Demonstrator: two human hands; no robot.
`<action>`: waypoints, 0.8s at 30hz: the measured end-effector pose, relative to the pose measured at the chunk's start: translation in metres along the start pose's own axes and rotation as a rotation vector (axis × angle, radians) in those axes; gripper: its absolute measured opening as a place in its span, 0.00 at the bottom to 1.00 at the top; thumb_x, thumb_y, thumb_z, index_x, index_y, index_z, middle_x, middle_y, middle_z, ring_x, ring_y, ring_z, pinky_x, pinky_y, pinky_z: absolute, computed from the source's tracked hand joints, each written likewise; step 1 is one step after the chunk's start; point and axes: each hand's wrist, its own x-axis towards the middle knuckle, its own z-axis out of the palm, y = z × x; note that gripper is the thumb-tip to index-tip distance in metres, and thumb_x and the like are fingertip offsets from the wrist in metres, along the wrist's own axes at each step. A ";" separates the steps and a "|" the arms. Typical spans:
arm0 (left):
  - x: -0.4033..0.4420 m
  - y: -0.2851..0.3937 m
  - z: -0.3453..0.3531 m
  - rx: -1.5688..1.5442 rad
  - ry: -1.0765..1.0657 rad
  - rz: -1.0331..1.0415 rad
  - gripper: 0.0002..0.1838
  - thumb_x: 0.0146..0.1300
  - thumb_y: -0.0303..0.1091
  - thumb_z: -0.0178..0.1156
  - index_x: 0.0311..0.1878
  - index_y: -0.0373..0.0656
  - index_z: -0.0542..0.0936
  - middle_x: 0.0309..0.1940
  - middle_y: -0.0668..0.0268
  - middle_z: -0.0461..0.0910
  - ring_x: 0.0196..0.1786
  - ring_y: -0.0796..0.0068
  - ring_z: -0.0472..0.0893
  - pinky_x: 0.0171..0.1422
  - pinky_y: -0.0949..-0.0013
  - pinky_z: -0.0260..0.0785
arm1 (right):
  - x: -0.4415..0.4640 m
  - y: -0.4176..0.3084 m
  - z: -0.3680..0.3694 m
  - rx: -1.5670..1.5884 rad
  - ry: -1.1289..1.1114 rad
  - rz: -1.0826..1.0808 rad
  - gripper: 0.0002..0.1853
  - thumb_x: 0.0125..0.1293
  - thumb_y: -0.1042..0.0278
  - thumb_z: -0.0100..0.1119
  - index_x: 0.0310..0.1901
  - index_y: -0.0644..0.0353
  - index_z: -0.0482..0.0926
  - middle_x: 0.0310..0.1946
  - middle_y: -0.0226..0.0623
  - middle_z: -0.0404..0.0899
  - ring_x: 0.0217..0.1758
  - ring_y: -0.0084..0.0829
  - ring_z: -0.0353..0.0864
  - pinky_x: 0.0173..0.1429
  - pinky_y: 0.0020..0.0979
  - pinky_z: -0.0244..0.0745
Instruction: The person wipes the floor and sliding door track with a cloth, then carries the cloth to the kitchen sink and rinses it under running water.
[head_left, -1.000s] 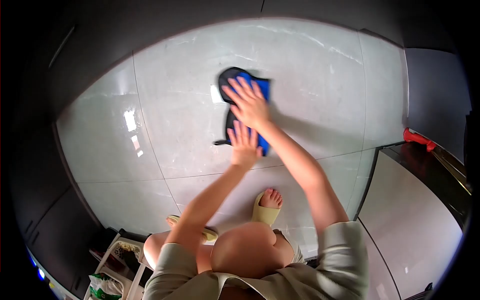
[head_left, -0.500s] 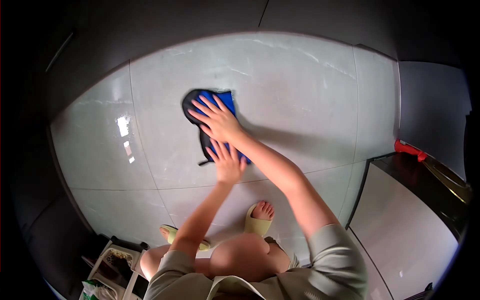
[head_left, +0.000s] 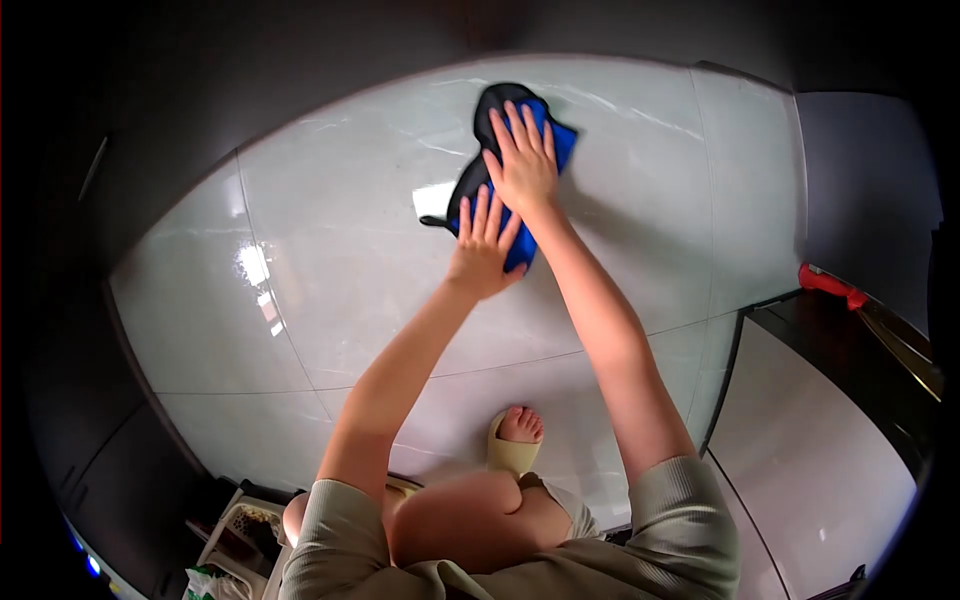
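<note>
A blue and black cleaning cloth point(head_left: 565, 143) with a small black loop lies flat, partly folded, on the glossy grey tile floor point(head_left: 360, 300). Pressed on its upper part is my right hand point(head_left: 525, 165), palm down with the fingers spread. My left hand point(head_left: 485, 245) rests on the lower part, nearer to me, fingers also apart and stretched forward. Neither hand grips the cloth; both cover its middle.
Dark cabinet fronts point(head_left: 300, 70) border the floor at the back and left. At right stand a light-fronted cabinet point(head_left: 800, 430) and a red-handled object point(head_left: 830, 287). A rack point(head_left: 240, 540) is at lower left. My slippered foot point(head_left: 515, 440) is close below.
Both hands have slid the cloth forward and to the right across the floor, closer to the back cabinets. The cloth has also turned, its top now leaning right. My arms reach farther out.
</note>
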 end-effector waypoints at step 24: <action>0.048 0.006 -0.014 0.022 0.008 0.112 0.45 0.48 0.44 0.62 0.72 0.57 0.57 0.75 0.63 0.49 0.77 0.60 0.47 0.76 0.43 0.35 | -0.034 0.063 -0.026 -0.254 0.054 0.361 0.39 0.65 0.38 0.46 0.71 0.54 0.56 0.73 0.49 0.49 0.76 0.55 0.40 0.70 0.69 0.28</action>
